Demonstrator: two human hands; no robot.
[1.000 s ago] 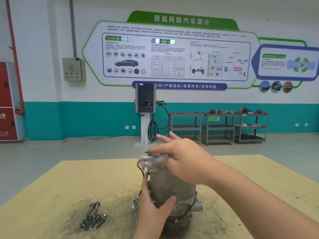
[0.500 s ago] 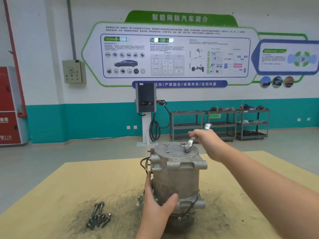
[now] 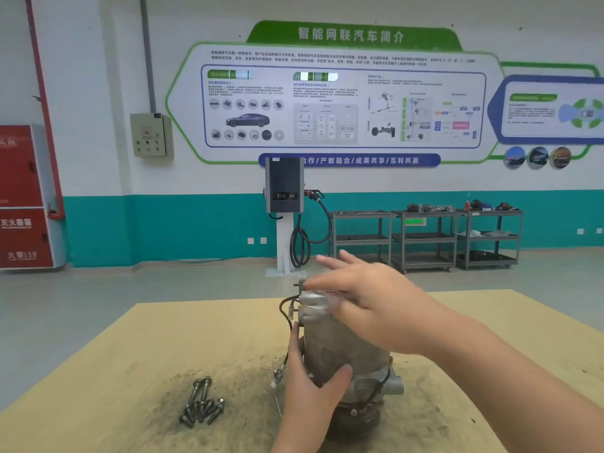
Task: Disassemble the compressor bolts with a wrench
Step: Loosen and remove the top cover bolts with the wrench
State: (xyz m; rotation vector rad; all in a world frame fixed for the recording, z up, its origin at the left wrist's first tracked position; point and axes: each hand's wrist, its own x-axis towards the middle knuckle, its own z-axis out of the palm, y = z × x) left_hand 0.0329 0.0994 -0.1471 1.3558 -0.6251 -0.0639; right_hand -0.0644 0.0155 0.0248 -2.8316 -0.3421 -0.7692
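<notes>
A grey metal compressor [image 3: 349, 351] stands upright on the wooden table [image 3: 157, 354]. My left hand [image 3: 312, 390] grips its lower body, thumb across the front. My right hand [image 3: 376, 302] hovers over the compressor's top, motion-blurred, with its upper fingers stretched to the left. Under it a silver wrench [image 3: 322, 297] shows as a blur at the top's left edge, held in that hand. The bolt it sits on is hidden. Several loose bolts [image 3: 201, 403] lie in a pile on the table to the left.
Dark grime stains the table around the compressor. A black wire [image 3: 287, 308] loops off the compressor's left side. Beyond the table stand a charging post [image 3: 284, 204] and three grey carts [image 3: 425, 240] by the wall.
My right hand has swung the wrench from the far right of the compressor's top back across to the left. The left hand keeps its grip on the body.
</notes>
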